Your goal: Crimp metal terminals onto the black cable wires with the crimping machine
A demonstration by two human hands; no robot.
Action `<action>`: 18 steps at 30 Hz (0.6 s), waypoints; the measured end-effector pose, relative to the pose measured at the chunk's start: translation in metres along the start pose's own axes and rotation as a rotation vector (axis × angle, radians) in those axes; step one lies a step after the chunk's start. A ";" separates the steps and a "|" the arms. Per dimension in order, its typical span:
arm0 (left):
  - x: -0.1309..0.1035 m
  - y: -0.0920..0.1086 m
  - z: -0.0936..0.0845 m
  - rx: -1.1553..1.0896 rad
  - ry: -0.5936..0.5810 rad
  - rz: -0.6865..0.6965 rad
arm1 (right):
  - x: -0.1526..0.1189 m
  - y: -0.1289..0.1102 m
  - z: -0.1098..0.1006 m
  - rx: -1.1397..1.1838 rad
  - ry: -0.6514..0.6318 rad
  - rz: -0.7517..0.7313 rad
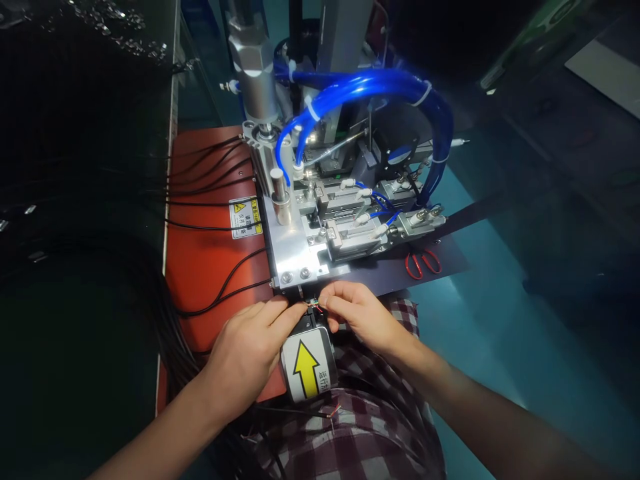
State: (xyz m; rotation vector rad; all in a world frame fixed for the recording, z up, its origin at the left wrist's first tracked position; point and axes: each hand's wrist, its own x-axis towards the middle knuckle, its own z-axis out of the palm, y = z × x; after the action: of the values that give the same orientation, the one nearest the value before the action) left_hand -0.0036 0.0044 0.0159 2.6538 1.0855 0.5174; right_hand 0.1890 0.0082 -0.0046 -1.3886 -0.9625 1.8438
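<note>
1. Left hand: over the near part of the red desk, palm down, fingers curled; thumb & index tips pinched nearly closed on thin coloured wires.
2. Right hand: off the desk's right side, thumb & index also pinched w/ almost no gap, on the same wires from the other side; other fingers curled under.
3. Wires sit btw the two sets of fingertips, just below the near end of the metal plate. Too small to be sure, but prob. red, white & green strands; can't tell which strand each hand has.
4. Arrow label: white w/ yellow arrow, on a housing by the desk's near right corner, just below the wires.
5. Black cables cross the desk from its left edge to the machine side; a warning label lies under a few, nr the desk's right edge.
6. Another cable end, w/ bared coloured strands, lies over the checked cloth past the desk's near edge.
7. Red-handled tool: on the dark base plate, nr its right corner.
8. Blue tubing arches over the pneumatic cylinders, incl. white zip ties.
</note>
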 end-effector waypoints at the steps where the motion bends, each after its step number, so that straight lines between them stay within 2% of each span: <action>1: 0.000 0.000 0.000 0.006 0.001 0.001 | 0.000 0.000 0.000 -0.023 0.005 -0.004; 6: -0.001 0.000 0.001 0.046 0.015 0.019 | -0.004 0.002 0.001 -0.181 0.052 -0.089; 10: -0.002 -0.001 0.002 0.063 0.022 0.023 | -0.010 -0.003 0.005 -0.487 0.144 -0.232; 13: -0.003 -0.001 0.002 0.064 0.020 0.018 | -0.012 -0.008 0.007 -0.646 0.195 -0.284; 15: -0.003 -0.001 0.002 0.062 0.019 0.018 | -0.011 -0.008 0.006 -0.640 0.192 -0.281; 18: -0.002 -0.002 0.002 0.054 0.011 0.018 | -0.008 -0.002 0.003 -0.484 0.122 -0.228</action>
State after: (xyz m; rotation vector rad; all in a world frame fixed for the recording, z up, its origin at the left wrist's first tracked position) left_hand -0.0056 0.0037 0.0134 2.7126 1.0952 0.5143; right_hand 0.1887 0.0018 0.0015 -1.5664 -1.5014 1.3927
